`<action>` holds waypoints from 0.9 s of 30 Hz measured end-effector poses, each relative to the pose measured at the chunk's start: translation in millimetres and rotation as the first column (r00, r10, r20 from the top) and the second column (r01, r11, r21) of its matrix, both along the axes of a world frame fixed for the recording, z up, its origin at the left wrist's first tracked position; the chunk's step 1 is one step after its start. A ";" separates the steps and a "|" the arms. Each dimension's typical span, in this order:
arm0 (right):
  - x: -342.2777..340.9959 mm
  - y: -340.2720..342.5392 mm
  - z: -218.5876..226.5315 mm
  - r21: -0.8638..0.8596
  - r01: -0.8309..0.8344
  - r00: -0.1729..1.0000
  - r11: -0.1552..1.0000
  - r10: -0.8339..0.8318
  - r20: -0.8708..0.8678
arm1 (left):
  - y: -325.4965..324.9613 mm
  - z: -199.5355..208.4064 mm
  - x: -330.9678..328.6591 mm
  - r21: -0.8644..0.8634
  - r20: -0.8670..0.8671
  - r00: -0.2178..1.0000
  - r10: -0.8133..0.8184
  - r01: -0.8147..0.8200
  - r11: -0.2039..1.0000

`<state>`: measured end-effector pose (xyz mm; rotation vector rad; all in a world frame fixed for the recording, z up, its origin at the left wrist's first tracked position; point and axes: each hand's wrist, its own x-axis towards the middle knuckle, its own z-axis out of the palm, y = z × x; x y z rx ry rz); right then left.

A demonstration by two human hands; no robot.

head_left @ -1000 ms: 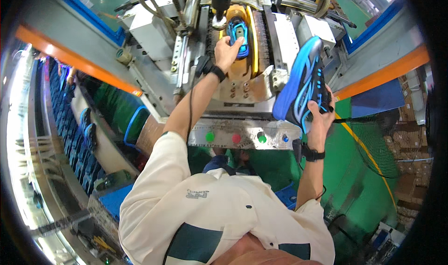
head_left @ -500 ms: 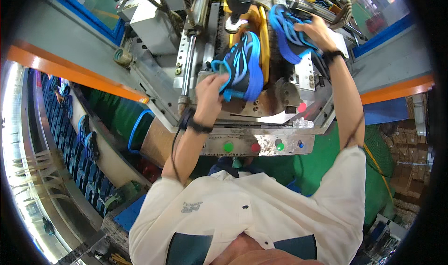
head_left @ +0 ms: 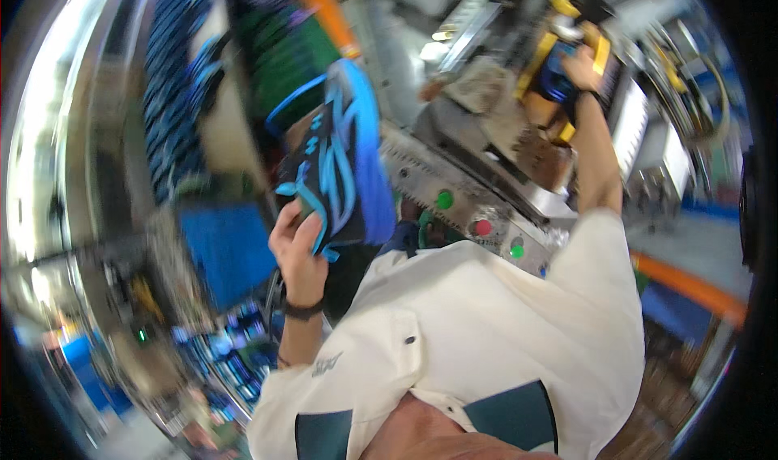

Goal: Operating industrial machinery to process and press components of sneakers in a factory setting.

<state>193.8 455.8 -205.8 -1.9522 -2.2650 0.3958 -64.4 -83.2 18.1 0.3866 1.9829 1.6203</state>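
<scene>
My left hand (head_left: 297, 245) is closed on the collar of a black-and-blue sneaker (head_left: 344, 156), held up left of the machine panel with its blue sole toward the right. At upper right, my right hand (head_left: 580, 71) reaches into the machine and grips a second blue sneaker (head_left: 556, 75). That shoe sits between the yellow side pads (head_left: 601, 51) and is blurred. Part of it is hidden by my fingers.
A panel with green and red buttons (head_left: 444, 199) runs along the machine's front edge. Orange rails (head_left: 689, 286) border the machine. To the left is a dark ribbed conveyor (head_left: 170, 95), with more blue shoes (head_left: 207, 71) beside it.
The view has swung left. My left hand has carried its sneaker out of the machine to the left. My right hand has brought the other sneaker in between the yellow pads.
</scene>
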 end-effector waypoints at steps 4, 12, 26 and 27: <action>-23.5 -209.6 131.0 0.229 -0.236 0.884 0.944 0.307 -0.354 | -45.7 -14.9 40.6 0.205 0.362 0.909 0.206 -0.294 0.934; -97.6 -366.5 -32.9 0.173 -0.690 0.649 0.703 0.706 -0.283 | -115.3 -12.9 95.6 0.290 0.507 0.787 0.352 -0.540 0.790; -92.6 -310.4 -80.4 0.089 -0.782 0.585 0.617 0.775 -0.239 | -297.4 -60.9 187.1 0.048 0.409 0.171 0.896 -0.985 0.166; -103.8 -316.9 -71.7 0.000 -0.747 0.651 0.665 0.731 -0.205 | -320.1 -65.0 180.0 0.073 0.402 0.121 0.907 -0.992 0.100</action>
